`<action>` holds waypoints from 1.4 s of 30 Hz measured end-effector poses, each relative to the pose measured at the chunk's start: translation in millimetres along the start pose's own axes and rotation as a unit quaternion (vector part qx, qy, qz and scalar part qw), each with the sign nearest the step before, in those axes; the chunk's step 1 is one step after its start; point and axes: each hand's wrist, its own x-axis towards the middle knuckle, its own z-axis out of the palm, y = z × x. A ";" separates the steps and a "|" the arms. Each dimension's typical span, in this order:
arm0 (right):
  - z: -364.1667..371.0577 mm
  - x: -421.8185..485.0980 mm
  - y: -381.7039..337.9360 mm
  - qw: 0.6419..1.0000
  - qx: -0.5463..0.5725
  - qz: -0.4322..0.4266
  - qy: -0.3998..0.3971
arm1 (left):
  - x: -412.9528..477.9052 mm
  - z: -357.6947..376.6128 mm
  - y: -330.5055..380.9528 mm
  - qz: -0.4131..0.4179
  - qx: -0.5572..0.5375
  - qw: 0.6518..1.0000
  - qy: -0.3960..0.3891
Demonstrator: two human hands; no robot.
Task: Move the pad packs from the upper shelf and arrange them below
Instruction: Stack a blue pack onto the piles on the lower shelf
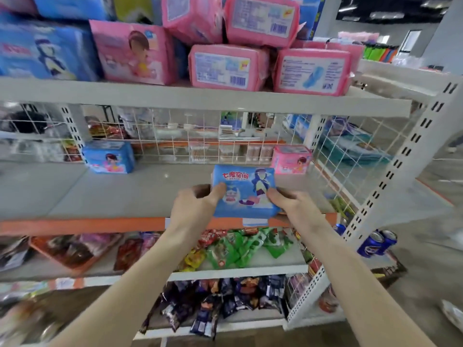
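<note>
Blue pad pack reading 七度空间, cartoon girl; left hand grips its 9 o'clock edge, right hand 3 o'clock.

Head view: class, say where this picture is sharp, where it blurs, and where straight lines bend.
In the head view the blue pad pack, held by the left hand and right hand, is sharpest, its print legible; the head view smears toward its edges, as on the big blue pack at upper left; the head view's wide lens makes the perforated upright lean and bow.
</note>
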 end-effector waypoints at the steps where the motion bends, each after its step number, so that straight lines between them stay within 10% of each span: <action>1: 7.6 7.6 1.3 1.000 -0.001 0.001 -0.006 | 5.6 -8.3 -4.7 0.001 0.006 1.000 0.001; 23: 169.7 192.1 47.0 0.951 -0.285 -0.092 0.071 | 209.0 -113.0 -104.7 0.072 0.223 0.972 -0.017; 42: 179.1 343.7 124.3 0.950 -0.277 -0.112 0.091 | 344.8 -57.0 -179.8 0.066 0.250 0.965 0.033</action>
